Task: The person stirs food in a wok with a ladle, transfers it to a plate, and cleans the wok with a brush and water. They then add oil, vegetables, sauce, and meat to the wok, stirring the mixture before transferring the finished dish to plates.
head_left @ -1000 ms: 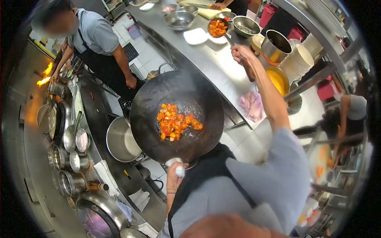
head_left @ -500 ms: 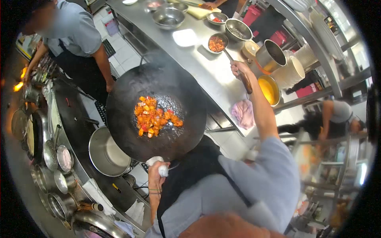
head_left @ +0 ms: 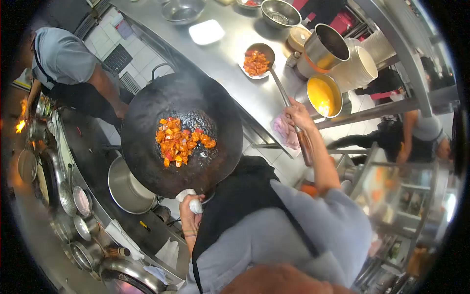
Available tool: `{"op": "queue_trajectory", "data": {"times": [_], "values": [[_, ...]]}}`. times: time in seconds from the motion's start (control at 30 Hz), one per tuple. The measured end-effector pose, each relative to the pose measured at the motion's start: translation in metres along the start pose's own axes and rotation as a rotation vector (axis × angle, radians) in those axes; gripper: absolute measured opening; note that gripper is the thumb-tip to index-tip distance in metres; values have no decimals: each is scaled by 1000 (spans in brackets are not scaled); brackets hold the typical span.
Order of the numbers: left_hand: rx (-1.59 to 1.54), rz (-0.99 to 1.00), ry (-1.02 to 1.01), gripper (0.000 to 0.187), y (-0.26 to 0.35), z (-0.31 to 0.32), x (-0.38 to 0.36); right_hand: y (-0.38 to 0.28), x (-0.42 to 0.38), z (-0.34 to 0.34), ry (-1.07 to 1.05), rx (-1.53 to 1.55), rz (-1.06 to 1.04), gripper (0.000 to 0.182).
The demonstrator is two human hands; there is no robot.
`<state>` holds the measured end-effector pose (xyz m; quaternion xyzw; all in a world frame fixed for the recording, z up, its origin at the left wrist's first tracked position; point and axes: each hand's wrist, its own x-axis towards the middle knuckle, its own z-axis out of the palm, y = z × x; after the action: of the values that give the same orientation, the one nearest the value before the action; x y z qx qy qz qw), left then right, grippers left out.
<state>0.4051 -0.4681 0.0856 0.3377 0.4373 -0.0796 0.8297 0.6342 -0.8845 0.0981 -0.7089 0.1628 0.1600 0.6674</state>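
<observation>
My left hand is closed round the cloth-wrapped handle of a large dark wok. Glossy orange-red food pieces lie in the middle of the wok. My right hand grips the wooden handle of a ladle, its arm stretched over the steel counter. The ladle's bowl rests at a white dish and both hold similar food; how much sits in each I cannot tell. A pink cloth lies on the counter edge below the ladle handle.
Beside the ladle on the counter are a pot of yellow liquid, a tall steel pot, a steel bowl and a white tray. A large pot stands below the wok. A co-worker is at the stove, left.
In the view, the wok has shifted slightly left, and the counter with its dishes has moved down and left. My right hand and ladle sit lower. The co-worker leans further left.
</observation>
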Motion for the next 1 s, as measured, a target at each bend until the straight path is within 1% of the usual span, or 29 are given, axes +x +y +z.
{"op": "queue_trajectory", "data": {"times": [0.1, 0.2, 0.23, 0.3, 0.33, 0.43, 0.47, 0.5, 0.57, 0.63, 0.7, 0.77, 0.83, 0.87, 0.9, 0.97, 1.0], "values": [[-58, -24, 78, 5, -24, 10, -7, 30, 14, -4, 169, -399, -258, 67], [-56, 39, 78, 6, -45, 31, -20, 35, 26, -25, 252, -906, -769, 66], [-33, 83, 97, 7, -48, 39, -28, 36, 23, -24, 250, -926, -675, 66], [-13, 126, 65, 8, -63, 35, -22, 21, 19, -21, 243, -981, -506, 65], [-23, 128, 61, 8, -70, 31, -17, 24, 24, -25, 280, -1044, -563, 64], [-11, 127, 43, 10, -80, 32, -12, 11, 11, -27, 282, -994, -535, 63], [-11, 50, 22, 12, -80, 28, -10, 7, 9, -25, 260, -998, -535, 63], [-16, 65, -20, 11, -81, 30, -9, 3, 10, -28, 242, -1000, -535, 63], [-44, 69, 3, 10, -83, 36, -8, 0, 4, -32, 236, -985, -503, 62], [-99, 46, -105, 10, -83, 26, -6, -1, 1, -27, 246, -953, -465, 63], [-131, -3, -151, 8, -82, 16, -5, 7, -2, -29, 256, -889, -734, 62], [-186, -46, -161, 9, -73, 13, -17, 0, -27, -19, 142, -627, -730, 59], [-306, -140, -227, 11, -63, 6, -12, -34, -83, 8, 25, -425, -381, 56], [-473, -224, -477, 14, -59, -4, 10, -37, -99, 18, 13, -448, -361, 57], [-447, -83, -168, 19, -50, 18, 11, -40, -116, 26, 2, -470, -342, 59], [-310, -96, -206, 19, -32, 29, 44, -28, -128, 43, -83, -301, -326, 59], [-314, -40, -266, 18, -35, 25, 66, -24, -143, 54, -77, -307, -293, 59]]}}
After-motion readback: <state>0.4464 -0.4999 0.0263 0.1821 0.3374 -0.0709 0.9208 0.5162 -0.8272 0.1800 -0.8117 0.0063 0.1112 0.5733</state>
